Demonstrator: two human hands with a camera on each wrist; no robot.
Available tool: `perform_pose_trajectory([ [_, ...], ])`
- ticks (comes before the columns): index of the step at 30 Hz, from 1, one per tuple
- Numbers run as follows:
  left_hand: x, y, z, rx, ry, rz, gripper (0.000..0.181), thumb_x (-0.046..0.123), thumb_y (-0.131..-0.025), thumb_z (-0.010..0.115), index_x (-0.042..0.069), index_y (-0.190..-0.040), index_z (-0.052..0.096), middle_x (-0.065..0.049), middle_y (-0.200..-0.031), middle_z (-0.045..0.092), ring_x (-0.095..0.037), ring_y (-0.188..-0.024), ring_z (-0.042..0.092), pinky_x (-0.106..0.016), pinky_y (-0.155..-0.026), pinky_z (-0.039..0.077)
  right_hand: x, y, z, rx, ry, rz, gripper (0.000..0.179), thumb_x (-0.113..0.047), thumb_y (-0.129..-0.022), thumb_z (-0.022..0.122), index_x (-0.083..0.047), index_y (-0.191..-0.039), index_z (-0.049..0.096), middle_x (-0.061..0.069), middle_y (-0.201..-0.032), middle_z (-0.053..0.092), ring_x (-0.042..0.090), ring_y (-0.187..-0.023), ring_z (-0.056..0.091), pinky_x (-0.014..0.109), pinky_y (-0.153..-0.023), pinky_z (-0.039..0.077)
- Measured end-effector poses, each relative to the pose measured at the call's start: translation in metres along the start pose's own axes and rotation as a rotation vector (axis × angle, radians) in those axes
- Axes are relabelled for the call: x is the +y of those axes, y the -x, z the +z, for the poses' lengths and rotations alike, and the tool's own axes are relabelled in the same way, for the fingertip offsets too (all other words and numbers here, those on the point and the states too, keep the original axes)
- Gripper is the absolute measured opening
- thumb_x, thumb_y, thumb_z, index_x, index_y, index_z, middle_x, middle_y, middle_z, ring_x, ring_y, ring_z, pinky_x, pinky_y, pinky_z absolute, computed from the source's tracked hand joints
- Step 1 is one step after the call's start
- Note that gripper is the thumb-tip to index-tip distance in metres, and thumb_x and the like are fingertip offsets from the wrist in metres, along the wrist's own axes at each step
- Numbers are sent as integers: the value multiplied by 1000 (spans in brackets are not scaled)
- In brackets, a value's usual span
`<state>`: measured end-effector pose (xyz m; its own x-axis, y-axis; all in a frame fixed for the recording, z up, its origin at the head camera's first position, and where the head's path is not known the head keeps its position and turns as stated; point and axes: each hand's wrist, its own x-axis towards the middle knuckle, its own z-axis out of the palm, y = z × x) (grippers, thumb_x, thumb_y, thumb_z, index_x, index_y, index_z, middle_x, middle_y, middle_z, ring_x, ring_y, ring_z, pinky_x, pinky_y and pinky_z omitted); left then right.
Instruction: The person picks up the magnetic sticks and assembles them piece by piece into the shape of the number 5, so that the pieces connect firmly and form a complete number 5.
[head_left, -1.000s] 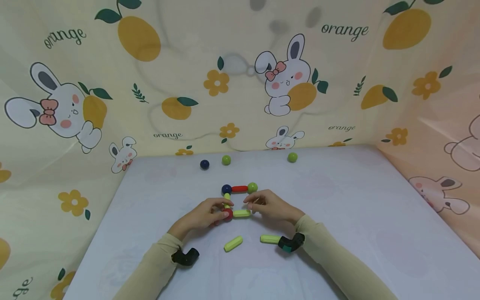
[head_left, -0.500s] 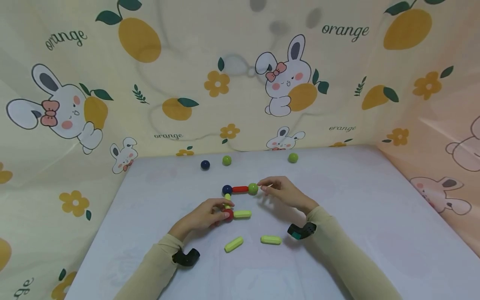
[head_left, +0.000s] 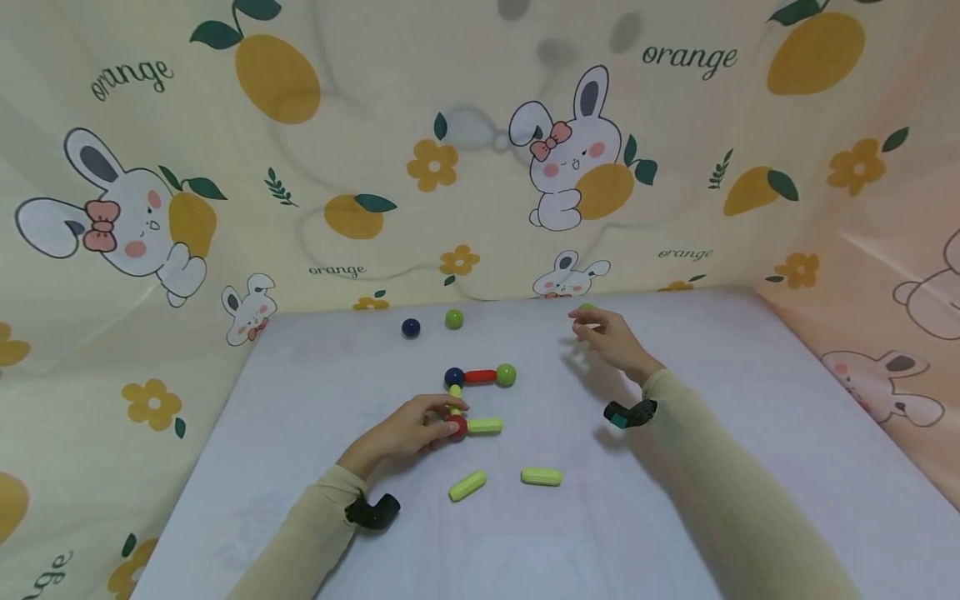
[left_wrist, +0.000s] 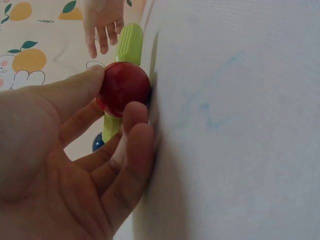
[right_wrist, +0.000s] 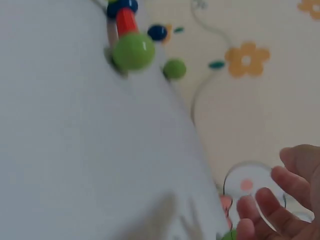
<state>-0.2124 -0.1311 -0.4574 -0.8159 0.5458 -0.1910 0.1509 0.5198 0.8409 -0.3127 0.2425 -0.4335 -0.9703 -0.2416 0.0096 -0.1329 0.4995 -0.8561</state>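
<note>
My left hand (head_left: 411,427) grips a red ball (left_wrist: 122,87) between thumb and fingers, low over the white tabletop. From this ball a light-green rod (head_left: 485,426) extends to the right. Another light-green rod (head_left: 455,392), partly behind the fingers, leads back to a dark blue ball (head_left: 454,378). A red rod (head_left: 480,377) joins that blue ball to a green ball (head_left: 506,375). At the back right, my right hand (head_left: 615,340) holds nothing, its fingers loosely bent. It covers most of a loose green ball (head_left: 588,306), whose top shows just beyond the fingertips.
Two loose light-green rods, a left one (head_left: 468,486) and a right one (head_left: 542,477), lie nearer the front. Toward the back edge sit a dark blue ball (head_left: 411,328) and a green ball (head_left: 453,319). A patterned cloth (head_left: 480,167) rises behind the table (head_left: 735,400).
My right hand has moved away from the joined rods, past the green ball at their end, to the back right. The left hand has kept its place on the red ball.
</note>
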Motion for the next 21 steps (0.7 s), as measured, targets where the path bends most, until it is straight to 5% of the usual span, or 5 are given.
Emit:
perform_pose_trajectory([
  [6,-1,-1,0,-1,8,-10,32,16,-102,59,15,-134,62,-11,-113,63,-15,-68,56,-26,-60,47,12,-17,-20,80,27,50,46,-21,-106,49,-2,-148,46,26,-148,46,43,-126,55,34,-91,51],
  [12,-3,-1,0,4,11,-10,32,16,-102,59,15,-134,63,-11,-114,63,-16,-70,56,-27,-62,47,19,-33,-27,153,6,116,47,-17,-105,48,-4,-150,43,28,-155,38,45,-138,43,55,-114,38],
  [17,-4,-1,0,0,13,-4,32,17,-102,59,14,-134,62,-11,-115,63,-16,-71,57,-27,-64,48,27,-42,-24,82,45,163,53,-18,-105,48,-5,-155,36,27,-162,27,47,-143,33,61,-119,28],
  [21,-4,-2,0,-1,7,10,32,17,-103,59,14,-134,62,-11,-117,63,-16,-71,57,-27,-65,50,35,-48,-17,13,102,162,53,-16,-105,47,-6,-156,34,24,-161,31,41,-137,36,54,-115,32],
])
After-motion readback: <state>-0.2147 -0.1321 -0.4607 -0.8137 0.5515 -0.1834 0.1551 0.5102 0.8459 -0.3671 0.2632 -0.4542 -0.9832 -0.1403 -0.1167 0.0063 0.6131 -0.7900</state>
